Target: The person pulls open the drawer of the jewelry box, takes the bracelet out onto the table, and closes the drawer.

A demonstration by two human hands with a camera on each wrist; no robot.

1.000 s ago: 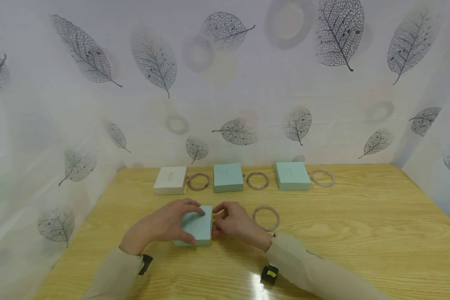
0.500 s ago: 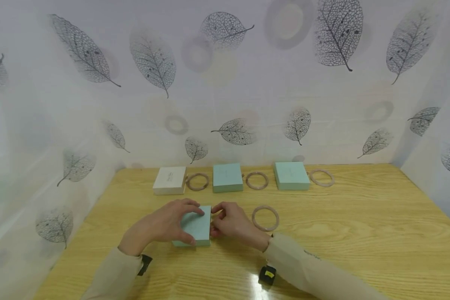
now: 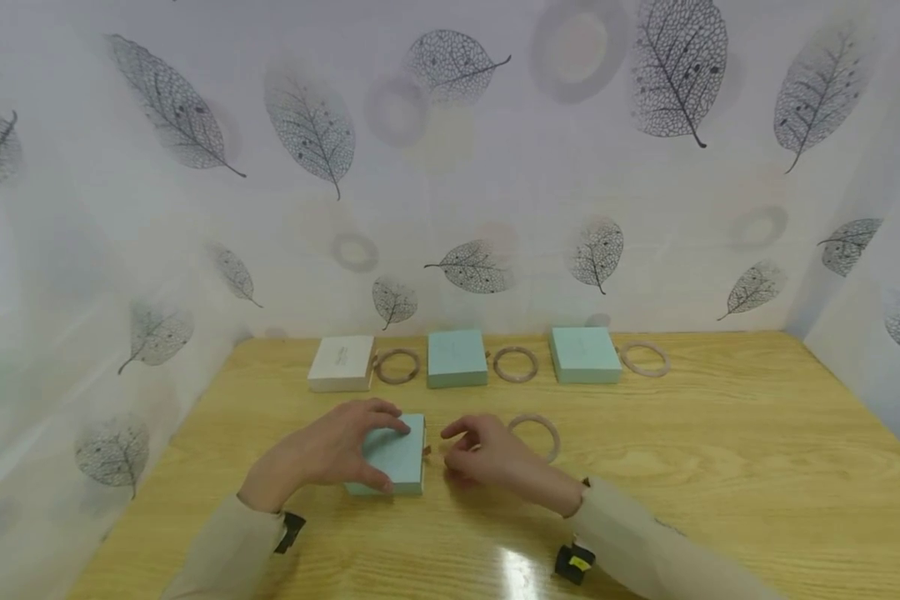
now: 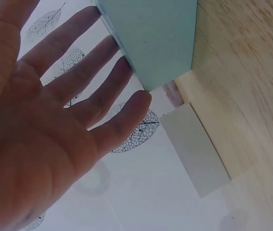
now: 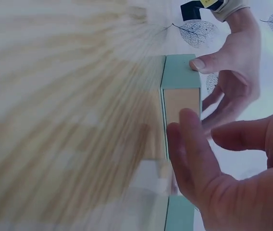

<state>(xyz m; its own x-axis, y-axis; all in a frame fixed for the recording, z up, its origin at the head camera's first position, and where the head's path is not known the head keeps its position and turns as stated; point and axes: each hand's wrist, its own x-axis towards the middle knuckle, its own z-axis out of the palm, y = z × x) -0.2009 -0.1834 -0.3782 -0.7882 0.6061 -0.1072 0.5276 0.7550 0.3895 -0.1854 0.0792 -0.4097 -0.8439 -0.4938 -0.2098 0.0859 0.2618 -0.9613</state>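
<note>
A mint-green drawer box (image 3: 396,457) lies on the wooden table, with a small brown pull tab (image 3: 427,450) showing at its right side. My left hand (image 3: 330,450) rests on it, fingertips on the lid and thumb at the near edge. In the left wrist view, nearly straight fingers (image 4: 110,50) touch the box. My right hand (image 3: 487,454) hovers just right of the box, loosely bent and holding nothing. The right wrist view shows its thumb apart from its fingers, before the box's tan drawer front (image 5: 181,102). A pale bangle (image 3: 557,440) lies partly hidden behind the right hand.
Along the back stand a white box (image 3: 342,363) and two mint boxes (image 3: 457,358), (image 3: 585,353), with a bangle (image 3: 397,382) right of the white one and more bangles (image 3: 516,380), (image 3: 648,374) right of the mint ones. A leaf-print curtain (image 3: 450,167) hangs behind.
My right hand has drawn away from the box's right side, moving rightward; the brown tab now shows, and the hand overlaps part of the front bangle. The left hand has stayed in place.
</note>
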